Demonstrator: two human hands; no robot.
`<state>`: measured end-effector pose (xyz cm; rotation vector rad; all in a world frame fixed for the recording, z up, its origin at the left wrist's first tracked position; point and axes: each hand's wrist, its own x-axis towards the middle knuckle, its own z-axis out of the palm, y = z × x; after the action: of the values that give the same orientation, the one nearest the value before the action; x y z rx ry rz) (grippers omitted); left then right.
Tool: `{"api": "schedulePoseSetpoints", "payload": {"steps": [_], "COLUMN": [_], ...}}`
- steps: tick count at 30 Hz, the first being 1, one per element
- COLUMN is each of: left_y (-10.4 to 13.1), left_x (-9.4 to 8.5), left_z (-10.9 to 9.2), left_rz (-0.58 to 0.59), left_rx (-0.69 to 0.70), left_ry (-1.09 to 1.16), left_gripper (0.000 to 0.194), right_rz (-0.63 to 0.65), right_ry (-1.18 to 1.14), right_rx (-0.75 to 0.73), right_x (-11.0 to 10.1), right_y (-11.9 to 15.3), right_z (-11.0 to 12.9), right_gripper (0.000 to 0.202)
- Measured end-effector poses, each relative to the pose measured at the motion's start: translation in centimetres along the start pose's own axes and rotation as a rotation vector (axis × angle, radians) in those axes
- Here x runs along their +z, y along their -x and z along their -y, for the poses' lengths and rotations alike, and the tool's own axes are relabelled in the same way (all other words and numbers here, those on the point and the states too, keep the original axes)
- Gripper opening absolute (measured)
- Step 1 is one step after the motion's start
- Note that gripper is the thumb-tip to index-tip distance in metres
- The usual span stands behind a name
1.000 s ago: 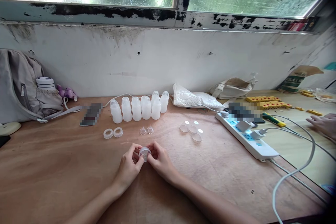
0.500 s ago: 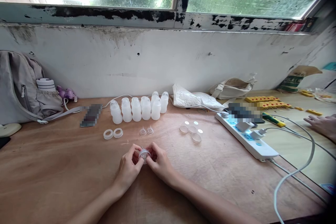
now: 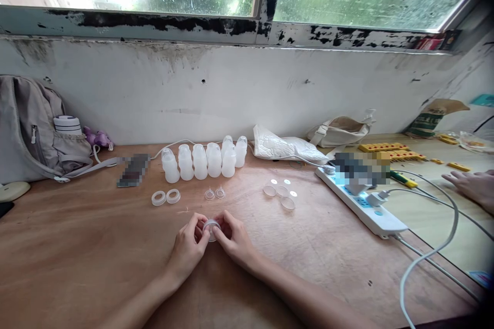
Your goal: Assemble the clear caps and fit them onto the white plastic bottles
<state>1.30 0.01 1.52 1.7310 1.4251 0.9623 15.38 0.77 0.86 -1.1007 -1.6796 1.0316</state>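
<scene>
My left hand (image 3: 188,241) and my right hand (image 3: 232,239) meet at the middle of the table, both closed. Between their fingertips is a translucent bottle collar ring (image 3: 211,224), tilted, with a clear part at its opening partly hidden by the thumbs. Beyond the hands lie two clear silicone nipples (image 3: 214,193), points up. Two more collar rings (image 3: 165,197) rest side by side to their left. On the right are several clear round caps (image 3: 287,202) and small white discs (image 3: 293,194). Several frosted baby bottles (image 3: 199,162) stand upright behind the nipples.
A white power strip (image 3: 380,223) with plugs and looping cables (image 3: 443,247) lies on the right. A backpack (image 3: 31,133) is at the left edge, near a blurred dark object (image 3: 133,170). Another person's hand (image 3: 473,187) rests at the far right near yellow parts (image 3: 459,166).
The hands stay in nearly the same spot, still holding the collar ring, which is tilted slightly differently. The view has shifted a little. The other person's hand is slightly further left in view.
</scene>
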Motion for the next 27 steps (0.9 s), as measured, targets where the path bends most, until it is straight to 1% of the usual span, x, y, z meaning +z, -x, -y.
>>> {"api": "schedulePoseSetpoints", "payload": {"steps": [2, 4, 7, 9, 12, 16, 18, 20, 22, 24, 27], "left_y": [0.0, -0.1, -0.3, -0.5, -1.0, -1.5, -1.5, -1.4, -1.3, -1.1, -1.1], "left_x": [-0.1, -0.1, 0.0, 0.2, 0.3, -0.1, -0.3, -0.5, -0.6, -0.6, -0.4], "left_z": [0.1, 0.4, 1.1, 1.6, 2.2, 2.2, 2.1, 1.9, 1.8, 1.8, 1.7], "left_rz": [-0.020, -0.025, 0.011, 0.047, 0.064, 0.070, 0.108, 0.153, 0.172, 0.170, 0.176], "left_rx": [-0.005, -0.003, 0.005, 0.014, 0.034, 0.058, 0.023, -0.040, -0.079, -0.070, -0.048], "left_ry": [-0.005, 0.028, 0.156, 0.262, 0.395, 0.493, 0.544, 0.636, 0.718, 0.703, 0.530], "left_gripper": [0.012, 0.013, 0.014, 0.015, 0.014, 0.011, 0.013, 0.020, 0.028, 0.031, 0.030], "right_rz": [0.027, 0.028, 0.043, 0.082, 0.103, 0.157, 0.172, 0.142, 0.094, 0.067, 0.062], "right_ry": [-0.118, -0.287, -0.518, -0.592, -0.644, -0.642, -0.599, -0.534, -0.460, -0.395, -0.333], "right_rx": [0.053, 0.143, 0.278, 0.318, 0.320, 0.298, 0.275, 0.251, 0.221, 0.188, 0.138], "right_x": [-0.1, -0.1, -0.2, -0.3, -0.6, -0.8, -0.8, -0.8, -0.8, -0.9, -1.1], "right_y": [0.0, -0.2, -0.8, -1.1, -1.2, -1.2, -1.2, -1.2, -1.2, -1.1, -0.9], "right_z": [-0.1, -0.3, -0.8, -1.0, -1.2, -1.1, -0.9, -0.7, -0.6, -0.7, -0.8], "right_gripper": [0.017, 0.025, 0.039, 0.041, 0.038, 0.037, 0.031, 0.027, 0.025, 0.023, 0.019]}}
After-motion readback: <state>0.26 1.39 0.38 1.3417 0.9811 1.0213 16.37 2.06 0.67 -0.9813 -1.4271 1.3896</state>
